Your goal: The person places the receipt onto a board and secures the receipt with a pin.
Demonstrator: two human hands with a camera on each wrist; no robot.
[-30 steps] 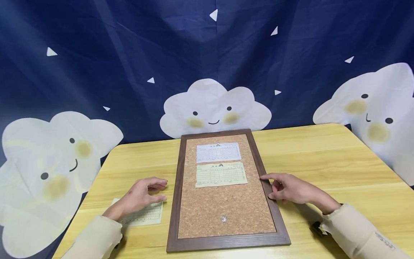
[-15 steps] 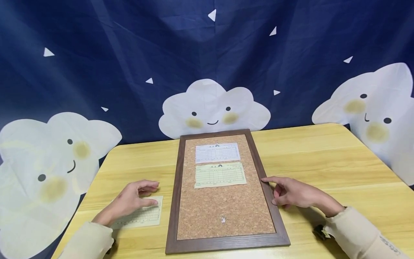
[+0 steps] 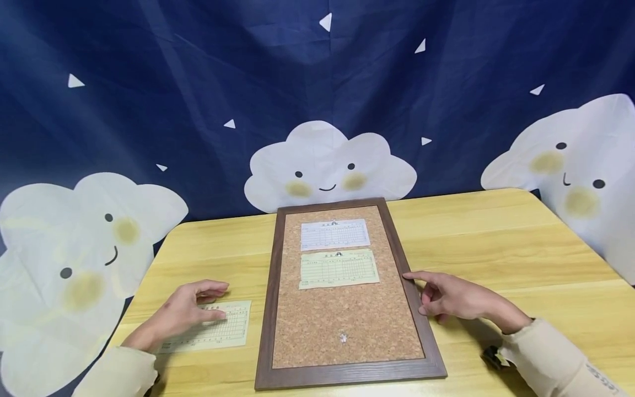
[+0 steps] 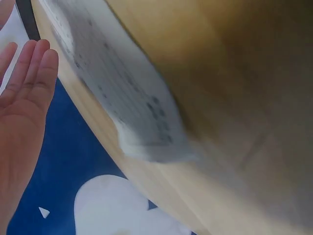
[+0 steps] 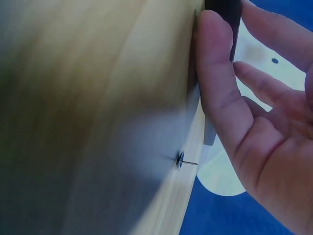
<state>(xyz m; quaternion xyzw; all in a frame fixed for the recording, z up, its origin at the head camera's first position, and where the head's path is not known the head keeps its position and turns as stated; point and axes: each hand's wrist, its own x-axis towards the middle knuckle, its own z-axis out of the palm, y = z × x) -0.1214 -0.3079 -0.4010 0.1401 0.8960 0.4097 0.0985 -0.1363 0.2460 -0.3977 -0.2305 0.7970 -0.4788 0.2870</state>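
A corkboard (image 3: 347, 314) with a dark wooden frame lies on the table. My right hand (image 3: 453, 296) holds its right edge, index fingertip on the frame and thumb (image 5: 217, 54) against the side. On the cork lie a white printed slip (image 3: 333, 234) and, below it, a pale green slip (image 3: 339, 268). A small shiny piece (image 3: 343, 337) sits near the bottom of the cork. Left of the board, my left hand (image 3: 183, 310) hovers with relaxed fingers, holding nothing, over another pale green slip (image 3: 233, 325) that it partly covers.
A thumbtack (image 5: 181, 161) rests point up on the wooden table (image 3: 476, 231), near my right wrist. Behind the table hangs a dark blue cloth (image 3: 208, 66) printed with white clouds and triangles. The board's far end reaches the table's back edge.
My left hand has moved left, away from the board's left edge, uncovering more of the loose green slip. The right hand has shifted slightly along the frame. The board stays in place.
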